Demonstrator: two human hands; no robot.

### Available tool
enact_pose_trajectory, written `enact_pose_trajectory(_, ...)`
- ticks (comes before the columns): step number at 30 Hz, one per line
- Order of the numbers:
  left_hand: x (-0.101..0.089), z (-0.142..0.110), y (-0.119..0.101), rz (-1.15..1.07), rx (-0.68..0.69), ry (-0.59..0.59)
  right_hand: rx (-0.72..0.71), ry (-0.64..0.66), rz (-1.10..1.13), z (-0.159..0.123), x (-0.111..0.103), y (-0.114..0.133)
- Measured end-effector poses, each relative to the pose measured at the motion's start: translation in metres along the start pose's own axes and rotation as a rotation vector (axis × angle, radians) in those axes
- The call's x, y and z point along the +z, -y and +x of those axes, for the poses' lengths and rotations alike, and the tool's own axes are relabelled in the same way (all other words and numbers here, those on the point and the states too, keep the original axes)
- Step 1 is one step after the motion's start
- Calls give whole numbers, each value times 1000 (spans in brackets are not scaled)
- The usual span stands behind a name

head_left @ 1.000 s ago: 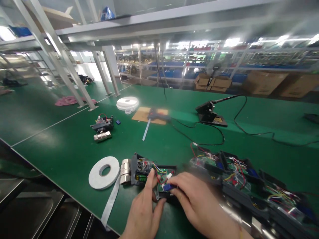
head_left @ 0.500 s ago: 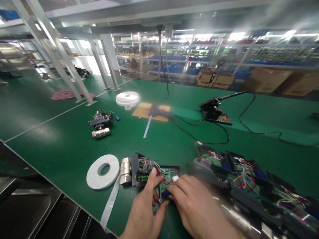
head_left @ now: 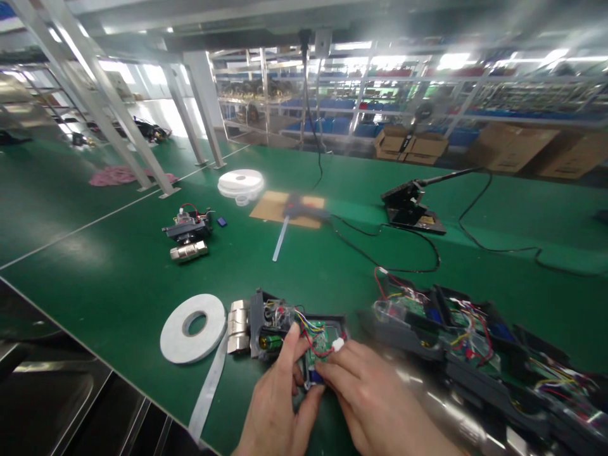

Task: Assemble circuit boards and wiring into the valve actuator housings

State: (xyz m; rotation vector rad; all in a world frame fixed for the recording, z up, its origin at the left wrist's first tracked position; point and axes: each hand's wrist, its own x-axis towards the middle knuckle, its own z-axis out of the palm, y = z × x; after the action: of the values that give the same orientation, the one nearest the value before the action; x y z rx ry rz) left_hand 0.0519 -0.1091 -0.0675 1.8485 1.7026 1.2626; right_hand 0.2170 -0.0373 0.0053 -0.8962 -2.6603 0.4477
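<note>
In front of me lies an opened valve actuator with a dark grey housing (head_left: 257, 326), a metal valve body (head_left: 238, 326) on its left and wires running to a green circuit board (head_left: 322, 339) in the open cover (head_left: 332, 318). My left hand (head_left: 280, 396) grips the cover's near left edge, thumb at the near corner and forefinger stretched up beside the wires. The bent fingertips of my right hand (head_left: 363, 386) press together at a small blue block (head_left: 315, 375) on the board, close to a white plug (head_left: 337, 344). Those fingers partly hide the block.
A roll of white tape (head_left: 192, 329) lies left, its loose strip reaching the table edge. Several opened actuators (head_left: 456, 342) stand close on the right. Farther back are another actuator (head_left: 187, 228), a corded tool (head_left: 304, 209) on cardboard and a black stand (head_left: 413, 209).
My right fingertips have shifted slightly on the blue block, and more of the board and white plug shows. My left hand keeps its grip. The camera view has moved a little.
</note>
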Motion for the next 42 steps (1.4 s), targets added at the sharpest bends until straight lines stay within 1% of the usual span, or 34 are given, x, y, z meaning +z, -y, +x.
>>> enact_pose_trajectory(5,-1,-2,2,57,15,13,-13,77,-44,-2,4,-1)
enact_pose_trajectory(10,1,-8,5,85,46,-2,-69,79,-67,-4,11,-2)
enact_pose_trajectory(12,0,-6,4,94,55,-21,-64,46,-58,-7,13,-3)
enact_pose_trajectory(13,-1,-5,3,115,82,-32,-61,19,-51,-9,15,-3)
enact_pose_trajectory(17,-7,6,-4,213,290,-51,-72,-142,-21,-16,21,-4)
enact_pose_trajectory(18,-7,7,-5,214,303,-60,-65,-174,-7,-18,23,-5)
enact_pose_trajectory(22,-5,5,-5,156,217,-134,-38,-222,16,-21,30,-7)
enact_pose_trajectory(25,-2,3,-4,164,274,-174,-72,-279,-58,-24,34,-11)
enact_pose_trajectory(28,-2,8,-7,204,328,-170,-84,-333,-130,-24,34,-14)
enact_pose_trajectory(32,-4,21,-18,230,394,-172,-69,-333,-166,-20,28,-14)
enact_pose_trajectory(35,-4,27,-24,253,404,-176,-68,-322,-169,-19,24,-13)
enact_pose_trajectory(39,-3,20,-20,305,404,-154,-34,-292,-150,-21,24,-15)
enact_pose_trajectory(41,-11,13,-16,380,467,-153,-42,-285,-176,-20,24,-16)
enact_pose_trajectory(42,-19,10,-14,422,510,-161,-52,-278,-208,-18,23,-16)
